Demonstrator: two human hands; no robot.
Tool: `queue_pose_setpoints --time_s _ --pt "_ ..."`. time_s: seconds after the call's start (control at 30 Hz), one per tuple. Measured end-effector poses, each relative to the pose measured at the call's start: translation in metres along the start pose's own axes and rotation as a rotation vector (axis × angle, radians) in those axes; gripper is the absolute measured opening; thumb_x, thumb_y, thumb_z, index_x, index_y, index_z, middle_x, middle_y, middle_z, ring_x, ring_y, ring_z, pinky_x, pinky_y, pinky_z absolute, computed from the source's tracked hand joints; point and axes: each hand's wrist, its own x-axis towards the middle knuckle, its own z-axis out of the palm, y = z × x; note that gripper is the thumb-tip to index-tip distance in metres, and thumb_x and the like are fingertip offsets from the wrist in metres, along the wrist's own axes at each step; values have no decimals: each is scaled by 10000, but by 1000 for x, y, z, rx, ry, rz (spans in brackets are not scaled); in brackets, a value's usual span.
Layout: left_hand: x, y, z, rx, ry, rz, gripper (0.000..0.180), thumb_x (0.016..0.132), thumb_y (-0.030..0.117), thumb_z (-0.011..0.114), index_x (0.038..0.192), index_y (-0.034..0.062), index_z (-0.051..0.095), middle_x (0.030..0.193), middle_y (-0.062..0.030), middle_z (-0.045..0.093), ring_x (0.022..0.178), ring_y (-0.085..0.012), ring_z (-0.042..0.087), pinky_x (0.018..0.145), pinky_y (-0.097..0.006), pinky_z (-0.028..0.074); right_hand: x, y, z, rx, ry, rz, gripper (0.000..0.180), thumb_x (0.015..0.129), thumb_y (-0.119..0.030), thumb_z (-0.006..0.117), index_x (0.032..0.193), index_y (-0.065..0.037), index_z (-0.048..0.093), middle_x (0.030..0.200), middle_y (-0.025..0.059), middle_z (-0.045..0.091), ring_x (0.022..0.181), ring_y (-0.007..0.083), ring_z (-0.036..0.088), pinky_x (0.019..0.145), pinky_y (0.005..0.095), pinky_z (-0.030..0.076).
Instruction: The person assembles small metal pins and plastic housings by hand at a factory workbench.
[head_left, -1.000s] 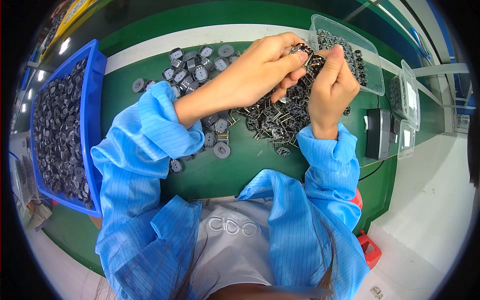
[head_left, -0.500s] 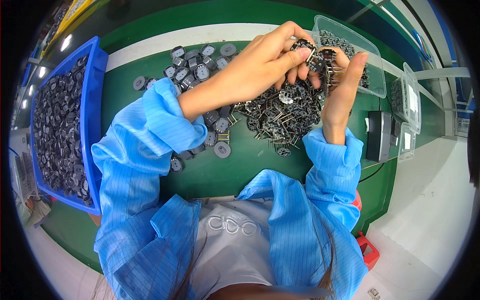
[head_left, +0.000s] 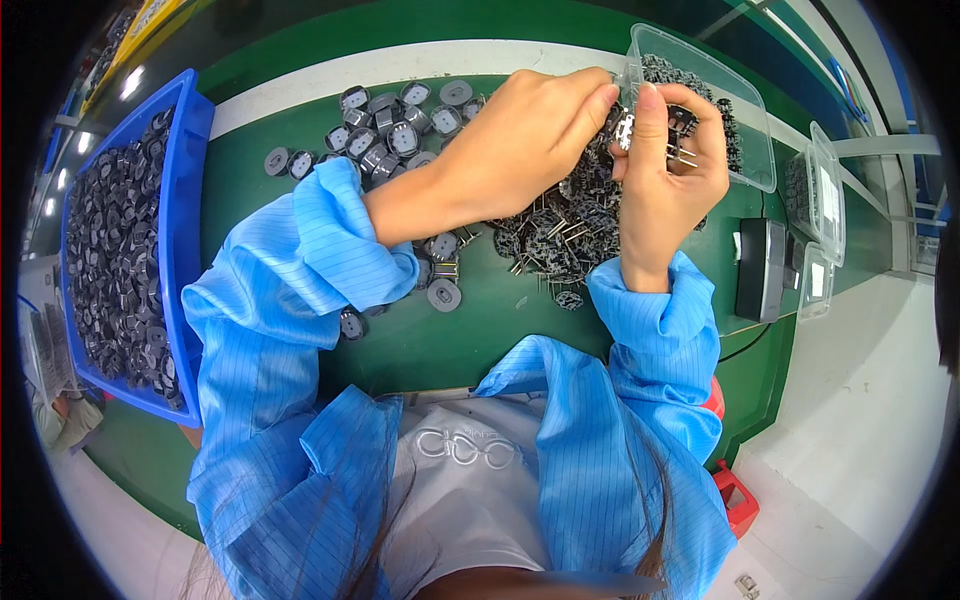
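Relative to the frame half a second earlier, the right hand has changed from a spread palm to a curled grip, with its thumb brought inward; the left hand now shows its back, and its previously visible lower fingers are largely hidden. Clock directions take 12 as the top of the view. Bare tabletop extends at 6 o'clock from the pile of black pinned parts to the near edge. The blue bin bounds the work area between 8 and 9 o'clock from the left hand; the clear container stands close to the right hand at 1 o'clock, and the black box lies at 5 o'clock. Loose grey round parts occupy the area at 9 o'clock from the left hand. The right hand is closed around black parts with metal pins; their number cannot be determined. These lie at 3 o'clock from the left hand, whose thumb and fingers are drawn together beside them; whether it grips anything cannot be determined. The pile lies at 6 o'clock from the left hand and 8 o'clock from the right.
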Motion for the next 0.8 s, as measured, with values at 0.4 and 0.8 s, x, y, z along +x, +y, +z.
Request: queue_pose_setpoints --time_s 0.4,0.8 --pt "1 9 -11 -128 -104 -99 360 974 295 452 919 -38 580 651 -45 478 595 -99 428 528 -261 368 12 2 -13 -14 -134 41 152 849 -129 677 937 -37 592 664 2 585 503 40 512 422 165 360" --pt "3 -6 -3 131 -130 164 290 934 272 490 834 10 561 747 -128 557 710 -275 548 640 -354 429 10 2 -16 -25 -505 115 939 807 -770 294 1342 0 323 550 31 544 426 51 440 382 194 312"
